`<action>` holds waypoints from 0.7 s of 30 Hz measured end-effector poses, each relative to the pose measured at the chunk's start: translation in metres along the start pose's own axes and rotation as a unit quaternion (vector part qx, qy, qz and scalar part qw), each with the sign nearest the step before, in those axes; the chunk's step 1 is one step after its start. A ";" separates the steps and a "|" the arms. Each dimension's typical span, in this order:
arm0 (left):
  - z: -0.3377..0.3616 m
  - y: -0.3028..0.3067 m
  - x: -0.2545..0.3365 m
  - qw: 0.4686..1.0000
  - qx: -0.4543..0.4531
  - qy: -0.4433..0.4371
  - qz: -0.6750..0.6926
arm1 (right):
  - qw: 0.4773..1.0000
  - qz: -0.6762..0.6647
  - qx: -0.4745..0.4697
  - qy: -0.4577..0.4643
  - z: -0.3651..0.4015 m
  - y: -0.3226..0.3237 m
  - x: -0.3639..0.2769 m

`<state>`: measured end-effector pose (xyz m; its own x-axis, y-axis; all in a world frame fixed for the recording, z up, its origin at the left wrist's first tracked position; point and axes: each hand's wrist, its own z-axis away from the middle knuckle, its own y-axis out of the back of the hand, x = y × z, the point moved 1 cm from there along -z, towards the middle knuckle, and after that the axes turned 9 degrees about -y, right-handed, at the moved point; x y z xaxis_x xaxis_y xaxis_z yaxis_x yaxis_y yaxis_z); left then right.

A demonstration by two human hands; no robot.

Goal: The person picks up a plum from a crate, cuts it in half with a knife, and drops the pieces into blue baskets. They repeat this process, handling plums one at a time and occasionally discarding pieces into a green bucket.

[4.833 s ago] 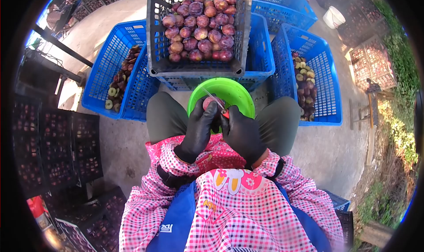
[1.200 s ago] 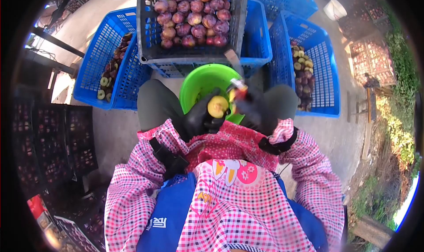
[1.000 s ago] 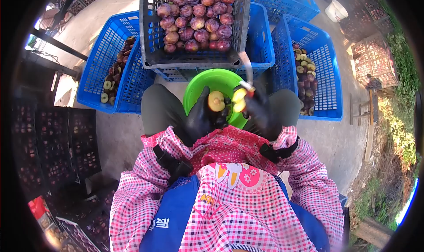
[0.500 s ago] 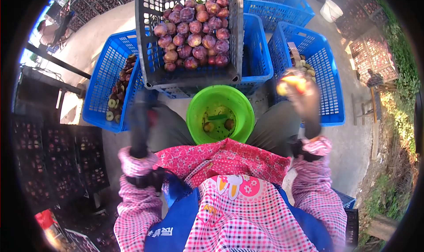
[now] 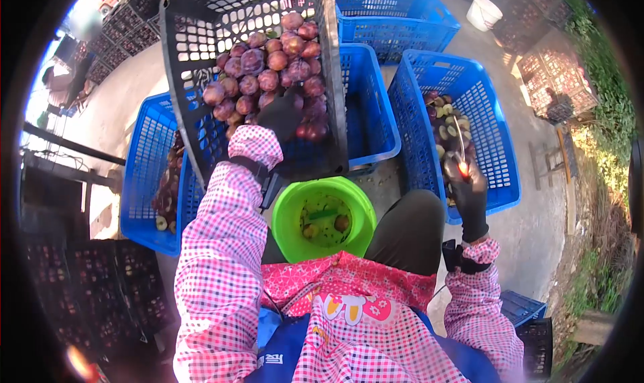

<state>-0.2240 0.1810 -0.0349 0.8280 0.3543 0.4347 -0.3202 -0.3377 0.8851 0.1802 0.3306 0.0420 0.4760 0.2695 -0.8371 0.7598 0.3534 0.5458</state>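
My left hand (image 5: 282,116), in a dark glove, reaches into the black crate (image 5: 340,81) among the red-purple plums (image 5: 251,62); its fingers are hidden in shadow against the fruit. My right hand (image 5: 465,175), gloved too, is closed around a knife (image 5: 460,136) with a thin curved blade and a reddish handle. It is over the near side of the right blue crate (image 5: 504,124), which holds cut fruit pieces (image 5: 447,129). Below the black crate, a green bucket (image 5: 368,216) stands between the knees, with two fruits and a green object inside.
Another blue crate (image 5: 131,202) with cut fruit stands at the left. More blue crates (image 5: 397,30) are beyond the black one. A white bucket (image 5: 484,14) is at the back right. Stacked dark crates (image 5: 100,289) fill the left side. A person (image 5: 60,81) is at the far left.
My left hand has moved up and forward into the black crate. My right hand has moved down slightly; the yellow-red fruit at it no longer shows, and the knife blade is visible. The view has shifted.
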 end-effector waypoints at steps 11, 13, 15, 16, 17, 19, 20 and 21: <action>0.039 0.068 0.048 0.728 -0.036 0.139 0.670 | 0.972 -0.113 -0.202 -0.029 0.030 -0.018 -0.047; 0.090 0.086 0.068 0.488 -0.109 0.110 0.859 | 0.954 -0.180 -0.237 -0.027 0.049 -0.041 -0.082; 0.148 0.083 0.090 0.670 -0.018 0.053 0.740 | 0.942 -0.194 -0.273 0.029 0.069 -0.063 -0.095; 0.170 0.077 0.098 0.730 0.007 0.025 0.683 | 0.936 -0.181 -0.290 0.081 0.078 -0.074 -0.097; 0.187 0.072 0.102 0.729 0.014 0.033 0.683 | 0.901 -0.249 -0.355 -0.018 0.087 -0.080 -0.105; 0.216 0.061 0.112 0.442 -0.007 0.091 0.893 | 0.896 -0.234 -0.375 -0.041 0.108 -0.093 -0.115; 0.231 0.058 0.121 0.439 0.000 0.093 0.894 | 0.908 -0.216 -0.359 0.002 0.119 -0.097 -0.117; 0.243 0.055 0.130 0.520 0.050 0.084 0.849 | 0.907 -0.212 -0.363 0.002 0.131 -0.099 -0.123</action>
<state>-0.0216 -0.0034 0.0300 -0.6624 -0.4602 0.5912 -0.4912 -0.3290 -0.8065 0.1047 0.1458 0.0863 0.2064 -0.0257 -0.9781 0.3819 0.9225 0.0563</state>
